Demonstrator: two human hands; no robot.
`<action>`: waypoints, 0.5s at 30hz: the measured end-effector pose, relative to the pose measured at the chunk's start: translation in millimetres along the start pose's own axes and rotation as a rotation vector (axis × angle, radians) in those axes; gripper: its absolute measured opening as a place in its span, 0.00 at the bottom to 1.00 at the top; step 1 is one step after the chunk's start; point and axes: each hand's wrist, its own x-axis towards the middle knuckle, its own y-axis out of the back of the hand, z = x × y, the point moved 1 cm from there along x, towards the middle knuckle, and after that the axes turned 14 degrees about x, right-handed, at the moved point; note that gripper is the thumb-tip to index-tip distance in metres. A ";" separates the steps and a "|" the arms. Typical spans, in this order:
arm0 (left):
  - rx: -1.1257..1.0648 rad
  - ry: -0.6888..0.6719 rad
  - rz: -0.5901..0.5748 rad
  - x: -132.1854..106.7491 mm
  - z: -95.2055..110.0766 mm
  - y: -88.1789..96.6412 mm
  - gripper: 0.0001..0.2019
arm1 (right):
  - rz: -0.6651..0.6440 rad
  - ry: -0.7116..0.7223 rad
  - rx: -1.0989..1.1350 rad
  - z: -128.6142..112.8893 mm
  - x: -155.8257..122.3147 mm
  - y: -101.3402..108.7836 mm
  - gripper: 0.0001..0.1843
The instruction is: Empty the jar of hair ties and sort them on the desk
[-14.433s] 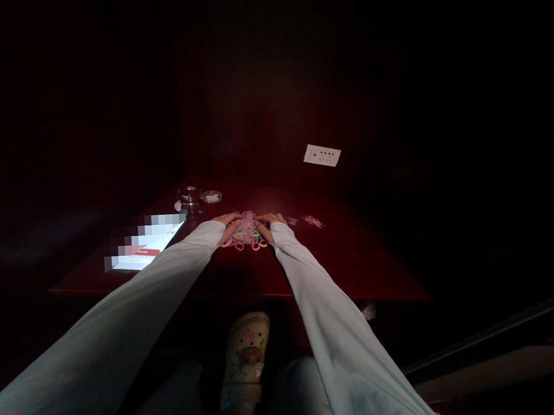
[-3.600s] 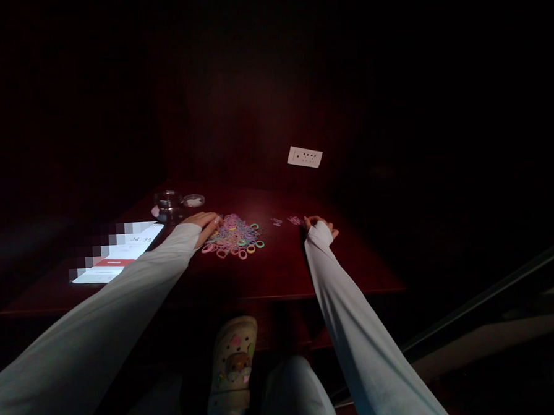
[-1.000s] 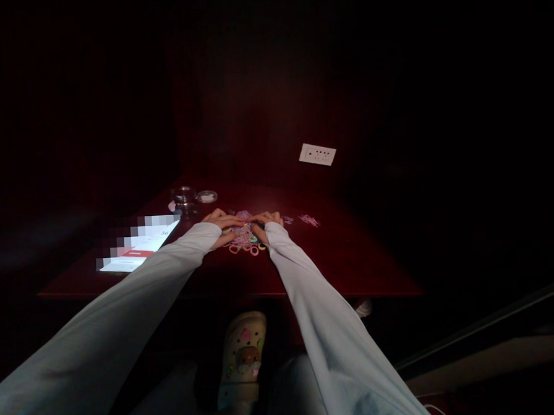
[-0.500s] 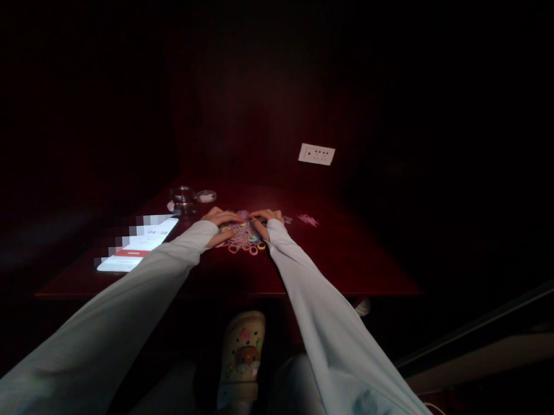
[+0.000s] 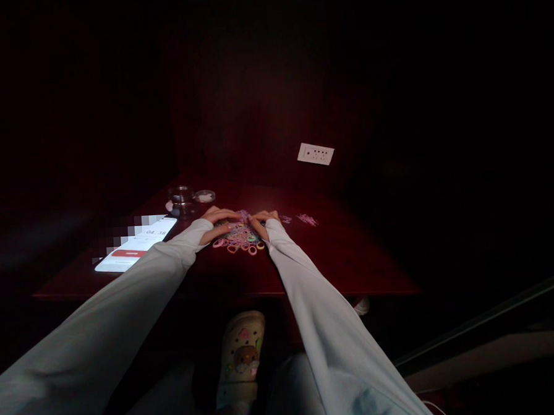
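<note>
A heap of small coloured elastic rings lies on a dark red table. My left hand rests on the heap's left side with its fingers stretched over the rings. My right hand is at the heap's right edge, fingers curled down into the rings; what they pinch is too small to see. To the right lie two small separate clusters of rings. Both arms wear pale long sleeves.
A lit phone lies at the table's left. A small glass jar and its lid stand at the back left. A white wall socket is on the dark panel behind. My shoe shows below the table's front edge.
Both hands stay on the heap and have shifted slightly left over the last second. Some seconds ago my right hand was out at the small clusters on the right.
</note>
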 end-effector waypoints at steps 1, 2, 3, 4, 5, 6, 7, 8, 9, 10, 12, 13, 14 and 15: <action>0.005 0.001 0.001 -0.1 0.4 0.4 0.20 | 0.003 0.003 0.001 0.2 -0.2 0.0 0.13; 0.010 0.000 0.002 -0.2 0.8 0.9 0.20 | 0.005 0.005 0.002 0.1 -0.6 0.1 0.13; 0.016 -0.003 0.004 -0.3 1.3 1.3 0.20 | 0.005 0.005 0.005 0.0 -1.1 0.2 0.12; 0.023 -0.007 0.004 -0.5 1.7 1.7 0.20 | 0.006 0.005 0.011 -0.3 -1.4 0.5 0.11; 0.028 -0.012 0.002 -0.6 2.1 1.9 0.20 | 0.007 0.007 0.016 -0.5 -1.7 0.8 0.11; 0.032 -0.017 0.000 -0.7 2.6 2.1 0.21 | 0.006 0.008 0.021 -0.6 -1.7 1.1 0.10; 0.037 -0.021 -0.002 -0.8 3.1 2.2 0.21 | 0.005 0.008 0.024 -0.5 -1.5 1.3 0.09; 0.042 -0.024 -0.003 -1.0 3.7 2.4 0.21 | 0.005 0.007 0.023 -0.1 -1.1 1.4 0.08; 0.047 -0.026 -0.003 -1.2 4.5 2.6 0.21 | 0.005 0.004 0.020 0.4 -0.4 1.3 0.07; 0.052 -0.026 -0.002 -1.5 5.3 2.8 0.22 | 0.007 0.000 0.015 1.2 0.6 1.0 0.07; 0.062 -0.020 -0.001 -2.0 7.0 3.4 0.22 | 0.019 -0.014 -0.001 3.2 2.8 -0.2 0.05; 0.065 -0.015 -0.001 -2.3 7.9 3.8 0.22 | 0.028 -0.021 -0.010 4.2 4.0 -1.2 0.05; 0.066 -0.012 -0.002 -2.5 8.7 4.1 0.22 | 0.037 -0.028 -0.020 5.3 5.1 -2.4 0.04; 0.065 -0.011 -0.003 -2.7 9.4 4.3 0.22 | 0.047 -0.035 -0.030 6.2 6.1 -3.6 0.04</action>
